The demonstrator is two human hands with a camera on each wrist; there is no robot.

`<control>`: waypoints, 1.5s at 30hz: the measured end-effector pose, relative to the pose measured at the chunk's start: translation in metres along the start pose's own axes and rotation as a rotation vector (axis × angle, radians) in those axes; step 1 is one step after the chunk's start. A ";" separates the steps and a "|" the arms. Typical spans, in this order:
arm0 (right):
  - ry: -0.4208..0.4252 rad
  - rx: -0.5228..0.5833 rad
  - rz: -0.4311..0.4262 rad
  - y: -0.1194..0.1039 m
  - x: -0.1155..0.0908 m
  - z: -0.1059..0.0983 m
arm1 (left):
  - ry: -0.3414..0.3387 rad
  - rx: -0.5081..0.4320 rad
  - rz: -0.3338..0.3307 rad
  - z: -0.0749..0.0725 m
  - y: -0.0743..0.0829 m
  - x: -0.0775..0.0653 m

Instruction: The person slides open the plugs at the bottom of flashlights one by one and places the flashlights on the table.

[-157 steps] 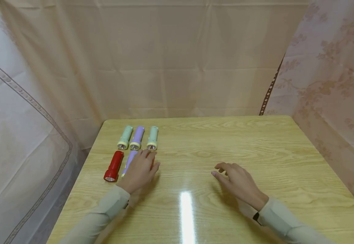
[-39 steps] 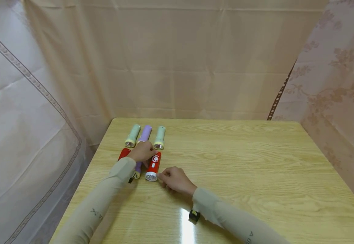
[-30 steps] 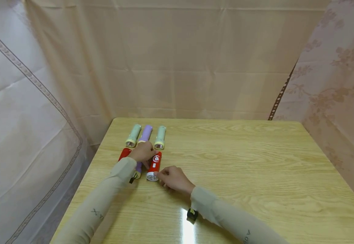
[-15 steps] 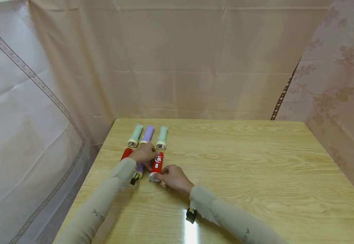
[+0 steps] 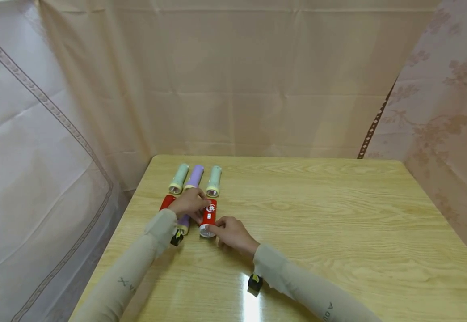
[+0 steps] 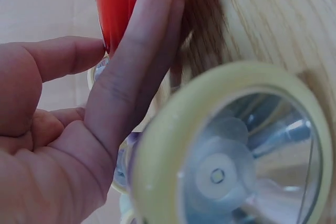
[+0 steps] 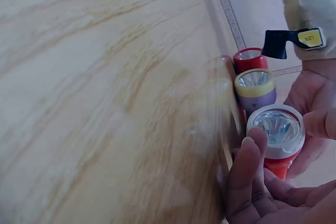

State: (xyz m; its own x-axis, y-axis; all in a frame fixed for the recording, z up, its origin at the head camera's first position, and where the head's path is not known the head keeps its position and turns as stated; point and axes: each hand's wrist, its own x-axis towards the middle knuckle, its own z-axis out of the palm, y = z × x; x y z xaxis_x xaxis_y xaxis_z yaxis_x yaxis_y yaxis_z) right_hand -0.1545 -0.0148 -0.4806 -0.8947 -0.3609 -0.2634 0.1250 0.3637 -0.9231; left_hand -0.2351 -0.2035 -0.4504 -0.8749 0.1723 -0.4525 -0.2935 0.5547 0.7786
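In the head view a red flashlight (image 5: 208, 216) with a white head lies at the right end of the front row. My left hand (image 5: 190, 204) pinches its tail end between thumb and fingers; the left wrist view shows the same red body (image 6: 121, 3) between them. At the front, my right hand (image 5: 235, 234) pinches the white head (image 7: 278, 150), thumb on one side and fingers on the other. A purple flashlight (image 5: 183, 223) with a yellow rim lies partly hidden beneath the left hand. Further left, another red flashlight (image 5: 167, 202) is mostly covered by the left hand and wrist.
Behind stands a row of flashlights lying flat: a mint one (image 5: 179, 176), a purple one (image 5: 195, 175) and a second mint one (image 5: 214, 180). The wooden table (image 5: 317, 214) extends to the right. Curtains (image 5: 257, 80) hang around its far sides.
My right hand has come left from mid-table to the white head, and my left hand has settled on the tail. Over the last second the red flashlight has shifted slightly right and turned a little straighter.
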 end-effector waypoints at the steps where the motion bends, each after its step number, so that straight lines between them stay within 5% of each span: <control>1: -0.001 0.023 0.011 0.000 0.000 0.000 | -0.002 -0.012 0.003 0.000 0.000 -0.001; 15: -0.064 0.213 0.022 0.005 0.000 -0.002 | -0.005 -0.214 0.050 -0.004 -0.005 -0.011; 45: -0.066 0.209 0.045 0.005 -0.005 -0.015 | 0.060 -0.245 0.080 -0.002 -0.001 -0.013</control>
State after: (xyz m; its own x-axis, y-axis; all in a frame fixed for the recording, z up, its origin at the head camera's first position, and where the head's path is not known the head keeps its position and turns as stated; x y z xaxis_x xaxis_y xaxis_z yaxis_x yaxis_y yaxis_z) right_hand -0.1561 0.0015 -0.4800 -0.8569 -0.4066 -0.3169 0.2566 0.1967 -0.9463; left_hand -0.2237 -0.2079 -0.4448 -0.9182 0.1555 -0.3643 -0.3004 0.3263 0.8963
